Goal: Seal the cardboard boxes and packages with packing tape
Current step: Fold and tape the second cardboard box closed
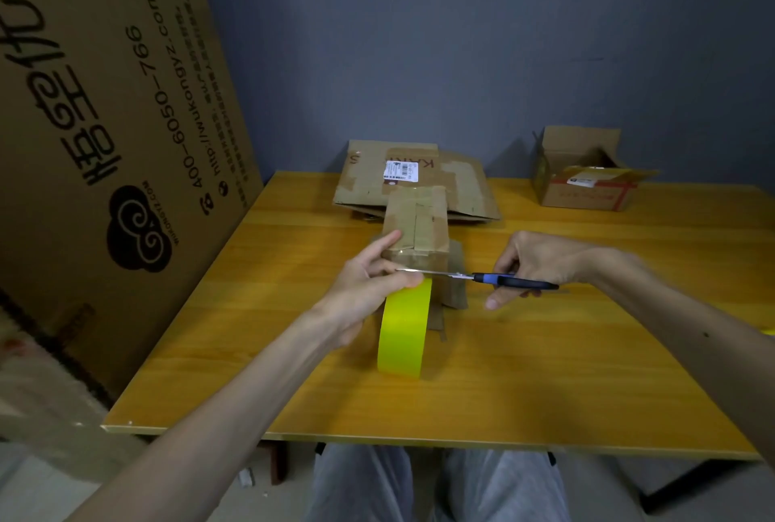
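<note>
A small taped cardboard box (417, 224) stands in the middle of the yellow table (545, 375). Just in front of it a yellow tape roll (403, 328) stands on edge. My left hand (369, 282) grips the top of the roll, its index finger stretched out against the box's near left corner. My right hand (532, 261) holds blue-handled scissors (482, 277). Their blades point left and reach across to my left fingers, just above the roll. The tape strip between roll and box is hidden by my fingers.
A flattened cardboard package (411, 182) with a white label lies behind the small box. An open carton (587, 173) sits at the far right of the table. A large printed cardboard sheet (105, 110) leans along the left edge. My knees are below the near edge.
</note>
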